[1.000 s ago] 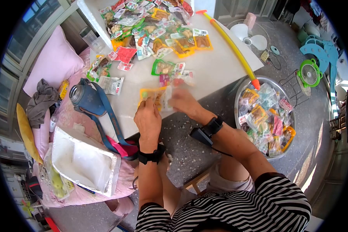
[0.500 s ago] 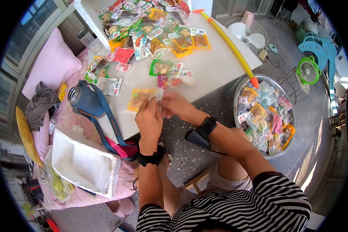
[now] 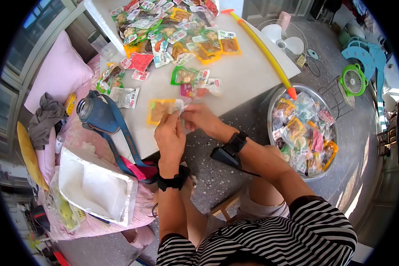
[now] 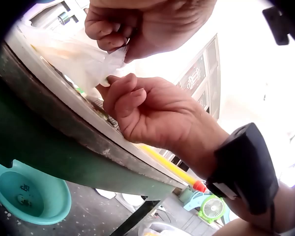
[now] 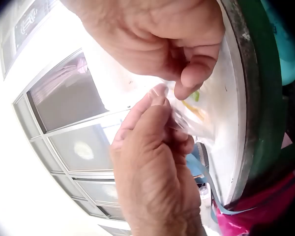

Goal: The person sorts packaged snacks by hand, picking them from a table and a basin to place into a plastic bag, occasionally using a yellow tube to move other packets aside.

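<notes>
A food packet with a yellow border (image 3: 156,114) lies at the table's near edge, its clear end toward my hands. My left hand (image 3: 170,138) pinches that clear end between thumb and fingers. Close beside it, my right hand (image 3: 203,120) pinches the same plastic, fingertips nearly meeting the left ones. The left wrist view shows the crinkled, translucent plastic (image 4: 86,64) drawn up to both sets of fingertips. In the right wrist view the packet (image 5: 199,120) hangs partly hidden behind the fingers. Farther back lie a green packet (image 3: 181,76) and a purple-and-red one (image 3: 195,91).
A pile of packets (image 3: 168,33) spills from a foam box at the back. Along the table's right side runs a yellow tube (image 3: 266,51). A steel basin (image 3: 335,133) of packets stands at right; a blue bottle (image 3: 99,113) and white foam box (image 3: 97,186) are left.
The packet has shifted left and sits flatter on the table. My right hand, blurred a second ago, has come in against the left fingertips at the packet's clear end.
</notes>
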The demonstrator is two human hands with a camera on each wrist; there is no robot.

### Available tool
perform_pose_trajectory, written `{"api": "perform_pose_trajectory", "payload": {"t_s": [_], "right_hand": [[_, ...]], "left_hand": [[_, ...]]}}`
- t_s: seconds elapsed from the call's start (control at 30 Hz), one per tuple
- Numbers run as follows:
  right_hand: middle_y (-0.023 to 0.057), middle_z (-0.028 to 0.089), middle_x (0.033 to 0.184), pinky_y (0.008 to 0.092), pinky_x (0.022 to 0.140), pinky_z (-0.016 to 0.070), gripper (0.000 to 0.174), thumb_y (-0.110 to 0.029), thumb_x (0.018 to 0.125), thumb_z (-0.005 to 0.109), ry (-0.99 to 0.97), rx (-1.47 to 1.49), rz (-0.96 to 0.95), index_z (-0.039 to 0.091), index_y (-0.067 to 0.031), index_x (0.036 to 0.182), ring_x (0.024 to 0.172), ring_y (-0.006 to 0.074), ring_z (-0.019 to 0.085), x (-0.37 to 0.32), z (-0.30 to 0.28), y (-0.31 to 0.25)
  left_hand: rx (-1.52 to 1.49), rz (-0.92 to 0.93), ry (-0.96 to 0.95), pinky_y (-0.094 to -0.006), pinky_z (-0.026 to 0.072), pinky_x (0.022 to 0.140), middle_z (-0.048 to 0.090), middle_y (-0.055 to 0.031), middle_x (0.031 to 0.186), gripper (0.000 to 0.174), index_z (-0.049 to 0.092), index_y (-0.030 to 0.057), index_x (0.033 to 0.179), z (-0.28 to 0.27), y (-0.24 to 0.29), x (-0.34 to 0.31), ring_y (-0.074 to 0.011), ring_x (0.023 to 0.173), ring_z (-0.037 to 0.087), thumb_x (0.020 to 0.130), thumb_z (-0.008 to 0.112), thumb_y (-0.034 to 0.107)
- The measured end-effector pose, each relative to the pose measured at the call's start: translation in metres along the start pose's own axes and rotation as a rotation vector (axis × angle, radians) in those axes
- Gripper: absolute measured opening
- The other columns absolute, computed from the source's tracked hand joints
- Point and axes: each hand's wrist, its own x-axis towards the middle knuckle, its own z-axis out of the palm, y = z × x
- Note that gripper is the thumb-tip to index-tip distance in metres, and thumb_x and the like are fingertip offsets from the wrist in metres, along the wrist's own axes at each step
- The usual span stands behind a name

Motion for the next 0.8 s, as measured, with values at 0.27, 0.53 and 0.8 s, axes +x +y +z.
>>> {"api": "perform_pose_trajectory", "payload": {"t_s": [0.27,0.53,0.8], "right_hand": [[0.0046,0.06,0.063,0.0231,0.042,0.0443,0.013,-0.008,0.088,0.056,0.061,-0.047,0.108,0.065,0.0016,0.087,0.051,0.0108,0.057,-0.007,0.009,-0.014],[0.0065,0.062,0.071,0.0286,0.046,0.048,0.014,-0.004,0.086,0.051,0.242,0.072,-0.072,0.061,0.0046,0.081,0.056,0.0148,0.059,0.008,0.015,0.011],[0.0114,0.067,0.076,0.028,0.051,0.0516,0.016,-0.012,0.086,0.056,-0.001,-0.165,0.152,0.064,0.0011,0.086,0.063,0.0175,0.065,-0.009,-0.006,-0.039]], "left_hand": [[0.147,0.009,0.037,-0.0431,0.0456,0.057,0.059,-0.0176,0.079,0.019,0.064,-0.0006,0.099,0.003,0.0,0.0,-0.037,0.066,0.059,0.081,0.058,-0.001],[0.137,0.025,-0.036,-0.0457,0.0478,0.061,0.057,-0.0169,0.081,0.021,0.063,0.0008,0.1,0.011,0.013,-0.004,-0.0377,0.072,0.06,0.08,0.057,0.001],[0.214,-0.028,0.018,-0.0457,0.0463,0.058,0.056,-0.0163,0.077,0.017,0.063,0.0007,0.096,0.005,0.009,-0.001,-0.0372,0.069,0.058,0.08,0.057,0.0]]}}
